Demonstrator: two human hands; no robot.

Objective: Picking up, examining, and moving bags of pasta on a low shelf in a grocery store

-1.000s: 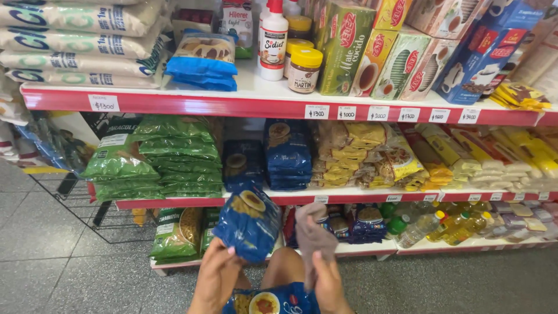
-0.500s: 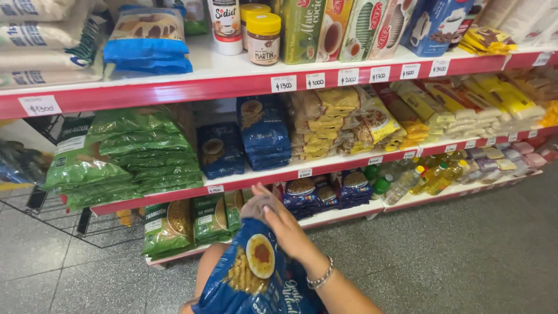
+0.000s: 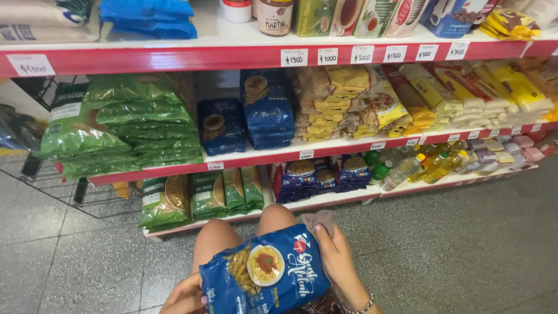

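A blue pasta bag [image 3: 264,270] with a plate picture on its front lies across my lap, low in the middle of the head view. My left hand [image 3: 185,296] grips its lower left corner. My right hand [image 3: 336,256] holds its right edge and also pinches a small grey cloth [image 3: 318,221] against the bag's top corner. A bracelet sits on my right wrist. My bare knees [image 3: 244,229] point toward the bottom shelf.
Red-edged shelves [image 3: 174,58] face me. Green pasta bags [image 3: 125,131] fill the left, blue bags [image 3: 264,110] the middle, yellow packs [image 3: 442,96] the right. Oil bottles [image 3: 418,166] lie on the lowest shelf. A wire rack [image 3: 52,186] stands at left. Grey speckled floor [image 3: 465,244] lies right.
The bag has come down from in front of the lower shelf onto my lap and turned flat, face up. My right hand shifted from its top to its right edge.
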